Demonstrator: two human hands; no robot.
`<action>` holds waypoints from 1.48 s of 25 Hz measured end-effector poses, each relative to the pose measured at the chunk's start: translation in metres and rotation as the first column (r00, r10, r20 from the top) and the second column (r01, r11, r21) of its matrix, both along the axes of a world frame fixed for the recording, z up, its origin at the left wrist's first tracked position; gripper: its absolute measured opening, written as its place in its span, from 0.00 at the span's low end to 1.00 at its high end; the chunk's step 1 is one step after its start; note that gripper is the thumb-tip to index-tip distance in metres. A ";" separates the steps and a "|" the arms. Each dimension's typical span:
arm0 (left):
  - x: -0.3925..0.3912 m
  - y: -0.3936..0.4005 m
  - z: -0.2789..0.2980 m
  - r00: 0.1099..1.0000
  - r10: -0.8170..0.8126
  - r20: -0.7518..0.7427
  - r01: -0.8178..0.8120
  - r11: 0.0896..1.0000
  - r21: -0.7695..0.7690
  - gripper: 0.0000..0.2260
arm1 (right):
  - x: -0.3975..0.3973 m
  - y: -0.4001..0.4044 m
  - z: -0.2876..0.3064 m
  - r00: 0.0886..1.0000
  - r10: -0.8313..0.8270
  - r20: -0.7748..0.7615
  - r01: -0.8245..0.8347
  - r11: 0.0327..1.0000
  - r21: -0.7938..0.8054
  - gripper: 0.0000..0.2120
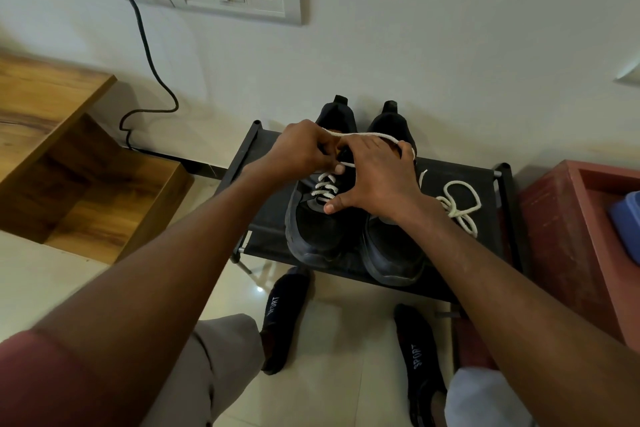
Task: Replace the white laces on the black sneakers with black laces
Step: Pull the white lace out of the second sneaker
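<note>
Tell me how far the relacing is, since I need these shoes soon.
Done: one white lace lies loose on the rack, apparently off the right shoe. In hand: the left hand and right hand are pulling the other white lace from the left shoe; lower rows remain threaded. Left: finishing that, then black laces, none visible.

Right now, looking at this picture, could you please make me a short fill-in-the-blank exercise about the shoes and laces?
1. The two black sneakers stand on a black ____.
2. The loose white lace lies to the ____ of the sneakers.
3. Crossed lacing shows on the ____ sneaker.
4. A white lace strand stretches between both ____.

Missing words: rack; right; left; hands
</note>
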State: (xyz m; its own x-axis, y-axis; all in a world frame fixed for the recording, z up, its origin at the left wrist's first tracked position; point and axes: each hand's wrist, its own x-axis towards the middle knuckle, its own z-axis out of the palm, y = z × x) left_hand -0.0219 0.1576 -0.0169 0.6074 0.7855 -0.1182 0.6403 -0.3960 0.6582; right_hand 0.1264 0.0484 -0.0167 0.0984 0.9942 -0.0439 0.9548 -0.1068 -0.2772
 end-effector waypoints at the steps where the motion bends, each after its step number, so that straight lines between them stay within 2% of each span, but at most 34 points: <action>1: -0.002 -0.002 0.001 0.996 0.035 0.076 -0.028 0.995 -0.091 0.10 | 0.001 0.000 0.000 1.000 -0.002 -0.004 0.002 1.000 -0.003 0.53; 4: -0.017 -0.003 0.003 0.935 0.172 0.310 -0.041 0.920 -0.390 0.08 | 0.000 0.002 0.002 1.000 -0.002 -0.001 0.002 1.000 -0.024 0.53; 6: -0.027 0.001 0.002 0.924 0.233 0.303 -0.058 0.869 -0.492 0.07 | -0.001 0.002 0.002 1.000 0.005 0.011 -0.005 1.000 -0.029 0.53; 7: -0.029 0.003 0.003 0.957 0.181 0.229 -0.064 0.896 -0.439 0.08 | -0.001 0.002 0.002 1.000 0.008 0.017 -0.007 1.000 -0.024 0.53; 9: -0.026 0.000 0.007 0.999 -0.003 -0.037 -0.001 0.993 -0.118 0.11 | -0.002 0.002 0.001 1.000 0.006 0.031 -0.005 1.000 -0.010 0.53; 10: -0.021 -0.004 0.011 0.992 -0.047 -0.116 0.051 0.998 0.031 0.11 | -0.001 0.002 0.001 0.999 0.006 0.036 -0.006 1.000 -0.007 0.53; 12: -0.010 -0.012 0.021 0.988 -0.082 -0.131 0.104 0.980 0.172 0.15 | -0.001 0.001 0.001 0.999 0.009 0.039 -0.009 1.000 -0.008 0.54; 14: -0.005 -0.012 0.024 0.991 -0.086 -0.100 0.106 0.973 0.206 0.13 | -0.001 0.001 0.001 0.999 0.008 0.037 -0.008 1.000 -0.006 0.55; 15: -0.006 -0.010 0.022 0.998 -0.066 -0.014 0.067 0.988 0.136 0.10 | 0.000 0.001 0.001 0.999 0.007 0.035 -0.007 1.000 -0.008 0.55; 16: -0.010 -0.007 0.019 0.992 0.004 0.126 -0.002 1.000 -0.016 0.09 | 0.000 0.001 0.001 0.999 0.006 0.034 -0.006 1.000 -0.012 0.55; 17: -0.015 -0.006 0.018 0.955 0.137 0.262 -0.078 0.972 -0.223 0.09 | 0.000 0.001 0.002 0.999 0.004 0.036 -0.004 1.000 -0.016 0.54; 18: -0.022 -0.006 0.016 0.894 0.289 0.342 -0.129 0.897 -0.422 0.09 | 0.000 0.001 0.002 0.999 0.003 0.038 -0.003 1.000 -0.017 0.53; 19: -0.029 -0.004 0.012 0.841 0.408 0.356 -0.164 0.818 -0.552 0.09 | -0.001 0.002 0.002 0.999 0.004 0.040 -0.004 1.000 -0.017 0.53; 20: -0.035 -0.001 0.009 0.819 0.456 0.348 -0.184 0.784 -0.593 0.10 | -0.002 0.002 0.002 0.999 0.006 0.044 -0.006 1.000 -0.016 0.52; 21: -0.038 0.001 0.008 0.836 0.443 0.323 -0.209 0.803 -0.558 0.11 | -0.003 0.003 0.003 0.999 0.008 0.048 -0.007 1.000 -0.016 0.52; 22: -0.040 0.004 0.009 0.885 0.374 0.278 -0.227 0.867 -0.443 0.13 | -0.003 0.003 0.003 0.999 0.007 0.053 -0.007 1.000 -0.017 0.53; 24: -0.036 0.002 0.012 0.974 0.188 0.126 -0.176 0.979 -0.101 0.15 | -0.003 0.002 0.002 0.998 0.008 0.056 -0.007 1.000 -0.018 0.53; 25: -0.031 -0.003 0.015 0.992 0.113 0.060 -0.114 0.993 0.017 0.15 | -0.003 0.002 0.002 0.999 0.008 0.052 -0.007 1.000 -0.015 0.53; 29: -0.016 -0.013 0.019 0.993 0.030 -0.117 -0.004 0.976 0.216 0.18 | -0.002 0.002 0.002 0.998 0.013 0.055 -0.012 1.000 -0.020 0.53; 31: -0.011 -0.010 0.020 0.974 0.048 -0.221 0.026 0.947 0.321 0.13 | -0.003 0.003 0.001 0.997 0.021 0.072 -0.019 0.999 -0.028 0.54; 32: -0.009 -0.010 0.022 0.970 0.057 -0.238 0.023 0.947 0.322 0.10 | -0.003 0.003 0.001 0.997 0.024 0.076 -0.021 0.999 -0.030 0.55; 33: -0.008 -0.011 0.025 0.978 0.068 -0.200 -0.010 0.961 0.276 0.08 | -0.003 0.003 0.001 0.997 0.022 0.075 -0.020 0.999 -0.029 0.55; 34: -0.007 -0.012 0.028 0.990 0.103 -0.095 -0.087 0.984 0.158 0.07 | -0.003 0.003 0.001 0.998 0.018 0.068 -0.016 0.999 -0.028 0.55; 35: -0.007 -0.012 0.032 0.980 0.189 0.062 -0.186 0.981 -0.048 0.08 | -0.003 0.003 0.001 0.998 0.016 0.061 -0.015 0.999 -0.028 0.55; 36: -0.010 -0.012 0.039 0.919 0.330 0.214 -0.256 0.916 -0.309 0.09 | -0.002 0.003 0.002 0.998 0.017 0.059 -0.015 0.999 -0.032 0.55; 37: -0.013 -0.013 0.045 0.833 0.475 0.283 -0.268 0.795 -0.544 0.09 | -0.002 0.003 0.002 0.998 0.019 0.062 -0.016 0.999 -0.038 0.55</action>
